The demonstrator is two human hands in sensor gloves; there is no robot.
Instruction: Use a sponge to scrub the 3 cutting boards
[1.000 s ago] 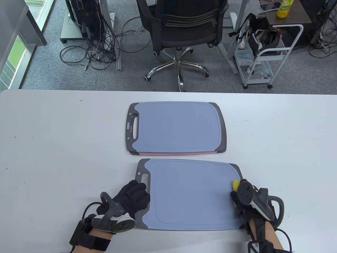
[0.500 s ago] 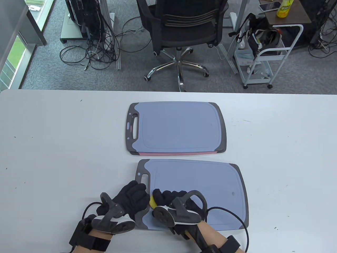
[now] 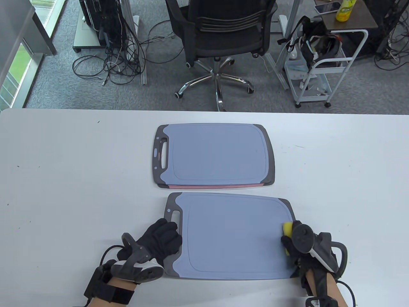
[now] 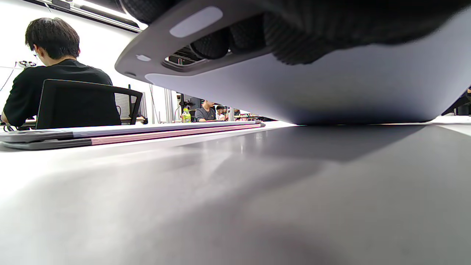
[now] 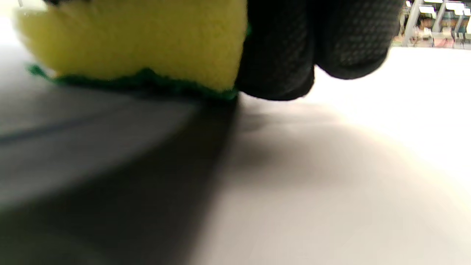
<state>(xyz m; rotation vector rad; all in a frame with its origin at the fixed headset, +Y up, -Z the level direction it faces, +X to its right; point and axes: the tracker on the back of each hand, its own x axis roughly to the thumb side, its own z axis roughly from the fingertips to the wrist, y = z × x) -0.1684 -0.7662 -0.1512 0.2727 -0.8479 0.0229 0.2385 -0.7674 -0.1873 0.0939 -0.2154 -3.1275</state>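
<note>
A blue-grey cutting board lies near the table's front edge. My left hand holds its dark left end by the handle. In the left wrist view that end of the board is tipped up, with fingertips showing through the handle slot. My right hand grips a yellow sponge at the board's right end. The sponge has its green side down on the board, with gloved fingers beside it. Behind lies a stack of cutting boards, a pink edge showing under the blue-grey top one.
The white table runs wide on both sides of the boards. Beyond its far edge stand an office chair, a white cart and loose floor cables. A seated person shows in the left wrist view.
My right hand swept the sponge from the board's right end across to its left end, then back to the right end. The left hand and all boards stayed put.
</note>
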